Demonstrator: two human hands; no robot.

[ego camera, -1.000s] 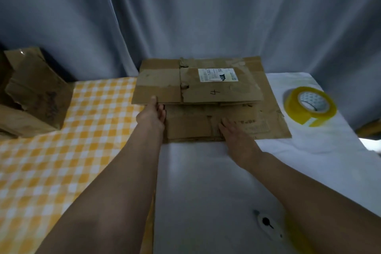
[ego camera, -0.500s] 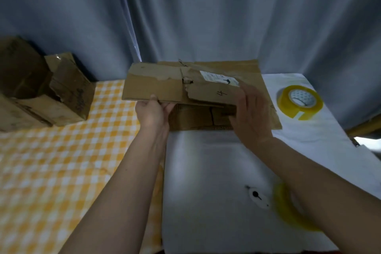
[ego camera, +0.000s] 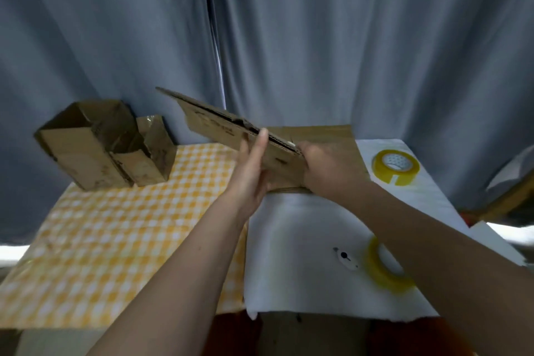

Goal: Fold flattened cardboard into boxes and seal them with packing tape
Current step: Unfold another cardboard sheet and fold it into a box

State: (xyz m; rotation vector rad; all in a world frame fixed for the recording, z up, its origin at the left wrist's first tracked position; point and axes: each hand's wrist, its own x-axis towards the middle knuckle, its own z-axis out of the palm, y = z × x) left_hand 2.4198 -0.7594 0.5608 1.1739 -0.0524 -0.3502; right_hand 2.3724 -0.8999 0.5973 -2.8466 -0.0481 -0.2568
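A table half covered in yellow-and-white checked cloth [ego camera: 121, 228] and half in plain white cloth [ego camera: 303, 228] stands before a grey curtain [ego camera: 346, 37], the work of box-making barely begun on the sheet now in hand.

At ten o'clock on the checked side sit two erected brown cardboard boxes [ego camera: 101, 150], touching each other, tops open. Judged from that, the folding of those two is done; clear tape glints on a flap of the nearer one, but whether either is fully sealed cannot be told.

At the centre, the person lifts a flattened brown cardboard sheet [ego camera: 225, 130], tilted, its far end raised toward eleven o'clock and clear of the table. It has not yet been opened into a box shape. Beneath and behind it, toward one o'clock, at least one more flat brown cardboard piece [ego camera: 326, 133] lies on the white cloth, waiting its turn.

The left hand [ego camera: 251, 170] grips the raised sheet's near edge, thumb upright against the face. The right hand [ego camera: 326, 170] closes over the sheet's right end, fingers curled round the cardboard.

A roll of yellow packing tape [ego camera: 395, 166] lies at two o'clock, near the stack. A second yellow tape roll [ego camera: 381, 269] lies at five o'clock, partly hidden by the right forearm, beside a small white object [ego camera: 345, 259] too blurred to name.

Opening, folding flaps and taping all appear to remain.
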